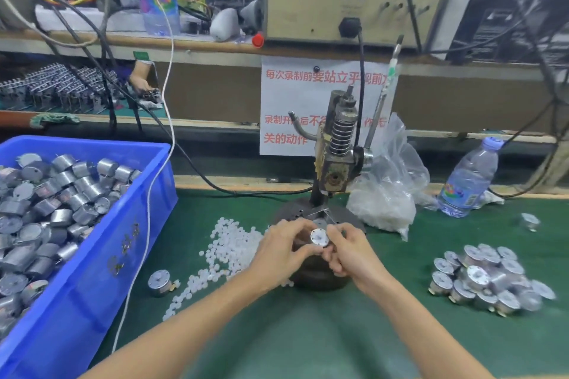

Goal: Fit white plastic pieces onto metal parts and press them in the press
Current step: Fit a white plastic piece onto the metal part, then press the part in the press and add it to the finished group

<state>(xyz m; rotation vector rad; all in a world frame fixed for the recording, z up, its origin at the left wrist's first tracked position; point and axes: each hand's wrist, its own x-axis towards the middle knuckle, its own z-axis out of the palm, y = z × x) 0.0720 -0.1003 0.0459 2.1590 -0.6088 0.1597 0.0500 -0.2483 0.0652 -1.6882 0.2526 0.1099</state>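
Both my hands meet over the dark round base of the small hand press (337, 144). My left hand (284, 251) and my right hand (349, 251) together pinch one round metal part (319, 237), its flat face tilted toward me with a white piece at its middle. Loose white plastic pieces (228, 251) lie scattered on the green mat left of the press base. A pile of metal parts (489, 278) sits at the right, and a single metal part (160, 281) lies near the bin.
A blue bin (92, 271) full of metal parts fills the left. A clear bag of white pieces (386, 194) and a water bottle (469, 181) stand behind the press on the right. A white cord (144, 224) hangs over the bin's edge. Another person's hand (140, 81) works at the far bench.
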